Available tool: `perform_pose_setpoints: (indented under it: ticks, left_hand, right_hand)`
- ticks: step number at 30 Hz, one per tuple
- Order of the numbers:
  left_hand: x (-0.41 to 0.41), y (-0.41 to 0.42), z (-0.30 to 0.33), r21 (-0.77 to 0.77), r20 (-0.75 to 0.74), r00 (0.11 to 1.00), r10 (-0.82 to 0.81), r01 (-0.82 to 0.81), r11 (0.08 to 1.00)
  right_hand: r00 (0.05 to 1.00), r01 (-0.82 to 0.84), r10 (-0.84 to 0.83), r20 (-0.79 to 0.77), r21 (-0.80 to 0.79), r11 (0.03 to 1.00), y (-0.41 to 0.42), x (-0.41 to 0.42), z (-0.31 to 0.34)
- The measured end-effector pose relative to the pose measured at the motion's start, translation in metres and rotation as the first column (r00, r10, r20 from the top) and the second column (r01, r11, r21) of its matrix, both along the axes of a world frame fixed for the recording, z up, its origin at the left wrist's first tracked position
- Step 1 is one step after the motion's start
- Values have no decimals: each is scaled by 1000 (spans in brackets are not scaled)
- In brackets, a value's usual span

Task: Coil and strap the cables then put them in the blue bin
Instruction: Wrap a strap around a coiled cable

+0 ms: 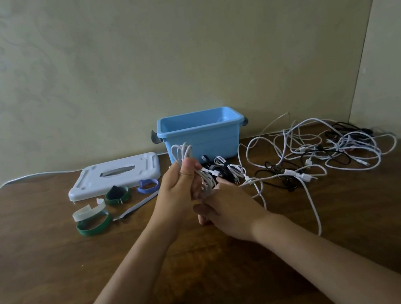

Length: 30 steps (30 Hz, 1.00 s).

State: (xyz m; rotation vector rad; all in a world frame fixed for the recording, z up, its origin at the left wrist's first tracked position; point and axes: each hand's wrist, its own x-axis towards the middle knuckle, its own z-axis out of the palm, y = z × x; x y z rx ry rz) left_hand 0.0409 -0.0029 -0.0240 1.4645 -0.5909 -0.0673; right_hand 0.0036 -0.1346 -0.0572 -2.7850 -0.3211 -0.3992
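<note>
The left hand (181, 188) has a closed grip round a coiled white cable (187, 157), thumb across the loops. The right hand (224, 207), just below it, curls its fingers at the coil's lower end; whether it pinches the cable is hidden. Bare desk (55, 262) lies nearer. Left are loose straps (93, 219); right, tangled cables (323, 152). Beyond stands the blue bin (202, 136), open-topped, against the wall.

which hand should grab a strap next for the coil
Right hand. The left hand grips the white coil, so it is busy, though the straps lie on the left side.
</note>
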Motion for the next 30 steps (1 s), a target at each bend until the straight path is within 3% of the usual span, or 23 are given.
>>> perform_pose_setpoints:
  ticks: [3, 6, 9, 12, 15, 21, 30]
  left_hand:
    - [0, 5, 6, 45, 16, 1000, -22, 22, 999]
    - [1, 12, 12, 174, 133, 990, -44, 20, 985]
    - [5, 17, 11, 340, 346, 936, -61, -64, 938]
    - [10, 17, 7, 412, 441, 896, -60, -142, 900]
    - [13, 14, 1, 493, 504, 860, -77, -213, 844]
    - [5, 4, -7, 551, 526, 839, -137, -215, 806]
    - [5, 0, -6, 571, 370, 916, -154, -93, 816]
  right_hand:
    - [996, 92, -87, 33, -187, 978, -16, 1, 4]
    - [992, 128, -127, 14, -164, 978, -33, -5, 15]
    - [966, 258, -252, -62, 121, 959, -50, -11, 28]
    - [948, 314, -303, -101, 472, 824, -56, -10, 34]
    - [943, 323, -295, -153, 625, 711, -47, -6, 33]
    - [982, 175, -168, -92, 786, 593, -31, -8, 29]
    - [979, 163, -200, -42, 748, 644, -31, -11, 32]
